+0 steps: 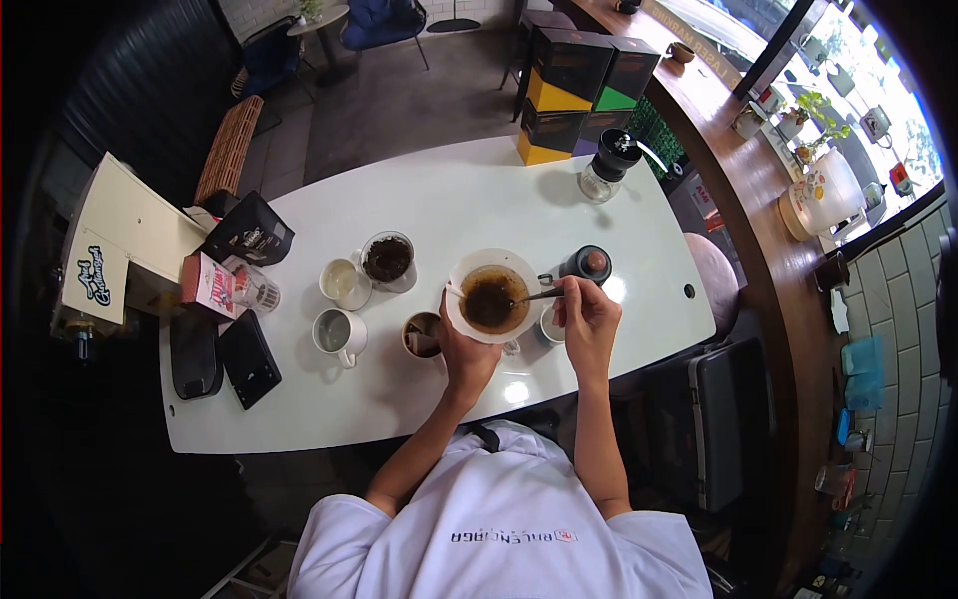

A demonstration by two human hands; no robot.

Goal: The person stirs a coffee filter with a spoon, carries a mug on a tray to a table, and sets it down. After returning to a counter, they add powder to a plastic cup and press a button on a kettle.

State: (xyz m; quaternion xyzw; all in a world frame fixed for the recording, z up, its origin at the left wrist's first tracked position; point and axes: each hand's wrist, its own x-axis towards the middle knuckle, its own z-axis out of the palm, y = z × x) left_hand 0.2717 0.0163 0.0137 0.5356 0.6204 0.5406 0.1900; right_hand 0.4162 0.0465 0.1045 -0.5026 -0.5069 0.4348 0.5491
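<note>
My left hand (467, 354) is wrapped round the near left side of a white, wide-rimmed coffee dripper (511, 262) holding dark brown coffee with froth at its edges. A spoon (539, 296) slants into that coffee, its handle pinched in the fingers of my right hand (593, 324). Beside my left hand stands a brown-rimmed cup (410, 347) with something pale and dark inside. Partly covered by my right hand is a white cup (550, 334). Just beyond it stands a dark round container with a brown knob (597, 260).
On the white table (479, 190) are a white mug (349, 344), a cup with pale contents (344, 284), a vessel of dark grounds (387, 258) and a hand grinder (601, 180). A black tablet (249, 359) lies left; stacked boxes (571, 70) stand at the far edge.
</note>
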